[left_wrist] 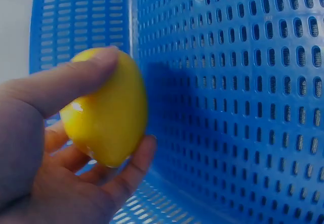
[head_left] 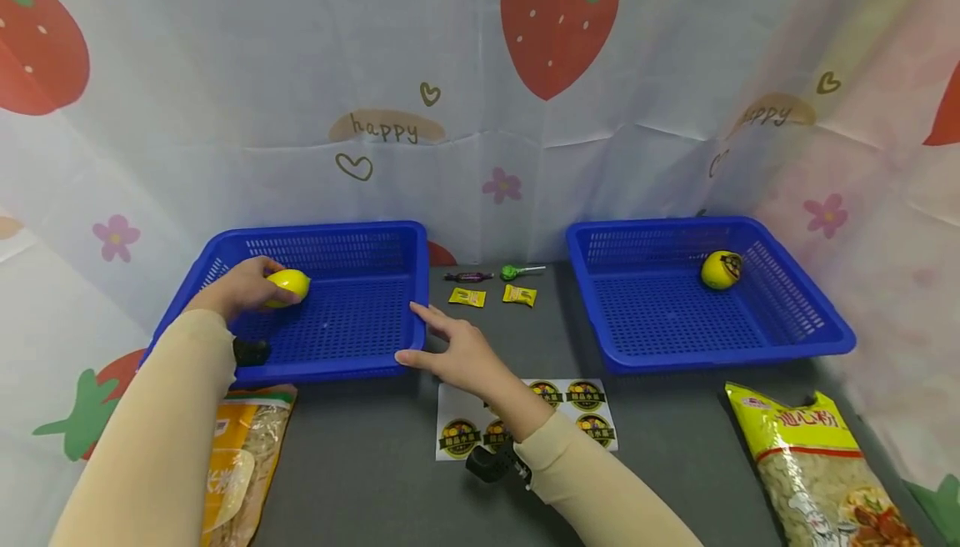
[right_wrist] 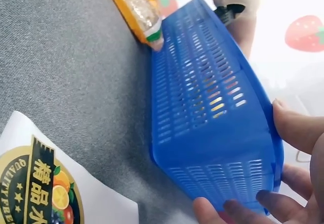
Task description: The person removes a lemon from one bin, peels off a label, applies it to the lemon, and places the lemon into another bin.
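A: Head view. Grey felt-like tabletop (head_left: 360, 464), strawberry-print cloth (head_left: 480, 72) hung behind and at both sides. Two blue perforated plastic baskets: the left basket (head_left: 337, 313) and the right basket (head_left: 675, 313). What has each hand got?

B: The left hand (head_left: 240, 288) reaches inside the left basket, fingers curled round a smooth yellow plastic lemon (head_left: 288, 284) near the back left corner. The right hand (head_left: 457, 351) lies with straight fingers along that basket's near right corner, thumb along the front rim. A second lemon with a dark round label (head_left: 722, 269) sits in the right basket. A white sticker sheet (head_left: 525, 418) lies under the right forearm; sweets (head_left: 491, 288) lie between the baskets.

A: Left wrist view?

B: Thumb (left_wrist: 66, 79) over the top of the lemon, fingers (left_wrist: 131, 171) cupped beneath, basket wall just beside. It looks glossy, rigid and light, likely slippery; a wrap round its widest part suits it best.

A: Right wrist view?

B: The fingertips (right_wrist: 283, 203) press the basket's corner wall, nothing pinched. The corner appears lifted slightly off the table, though I cannot be certain.
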The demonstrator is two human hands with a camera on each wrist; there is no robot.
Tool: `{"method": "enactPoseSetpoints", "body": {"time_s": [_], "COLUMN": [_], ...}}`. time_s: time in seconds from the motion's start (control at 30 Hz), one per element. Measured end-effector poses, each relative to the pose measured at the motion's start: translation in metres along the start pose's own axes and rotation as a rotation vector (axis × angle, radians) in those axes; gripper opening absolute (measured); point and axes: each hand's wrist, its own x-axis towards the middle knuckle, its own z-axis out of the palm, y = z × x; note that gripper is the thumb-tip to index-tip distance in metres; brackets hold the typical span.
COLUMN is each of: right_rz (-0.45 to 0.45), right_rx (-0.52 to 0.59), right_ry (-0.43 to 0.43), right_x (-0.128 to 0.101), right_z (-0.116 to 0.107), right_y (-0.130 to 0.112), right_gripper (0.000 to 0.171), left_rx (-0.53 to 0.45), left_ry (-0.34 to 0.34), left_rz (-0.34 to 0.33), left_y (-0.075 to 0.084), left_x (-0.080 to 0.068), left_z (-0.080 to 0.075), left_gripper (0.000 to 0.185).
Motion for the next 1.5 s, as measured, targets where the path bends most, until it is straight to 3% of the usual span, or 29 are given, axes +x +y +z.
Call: {"method": "enactPoseSetpoints", "body": {"time_s": [0.23, 0.47, 0.73, 1.0, 1.23, 1.5], "right_rz": [0.007, 0.013, 0.003, 0.008, 0.01, -0.017], "right_rx": [-0.043, -0.046, -0.037, -0.025, -0.034, 0.001], "right_ry": [0.008, 0.013, -0.005, -0.015, -0.036, 0.035], "right_x": [-0.003, -0.006, -0.001, -0.001, -0.005, -0.021], "right_z": [0.002, 0.004, 0.009, 0.008, -0.007, -0.033], "right_y": [0.002, 0.003, 0.0, 0.003, 0.0, -0.01], "right_gripper": [0.08, 0.079, 0.083, 0.083, 0.08, 0.08], "left_rx": [0.014, -0.011, -0.155, -0.193, -0.275, -0.39], "left_ry": [0.052, 0.057, -0.044, -0.035, -0.018, 0.011], "left_rz": [0.088, 0.177, 0.277, 0.375, 0.384, 0.43], "left_y": [0.02, 0.048, 0.076, 0.095, 0.1, 0.119], "left_x": [-0.005, -0.015, -0.046, -0.071, -0.086, -0.106], "left_z": [-0.006, 0.001, 0.009, 0.022, 0.041, 0.08], "left_gripper": [0.081, 0.083, 0.07, 0.059, 0.063, 0.056]}}
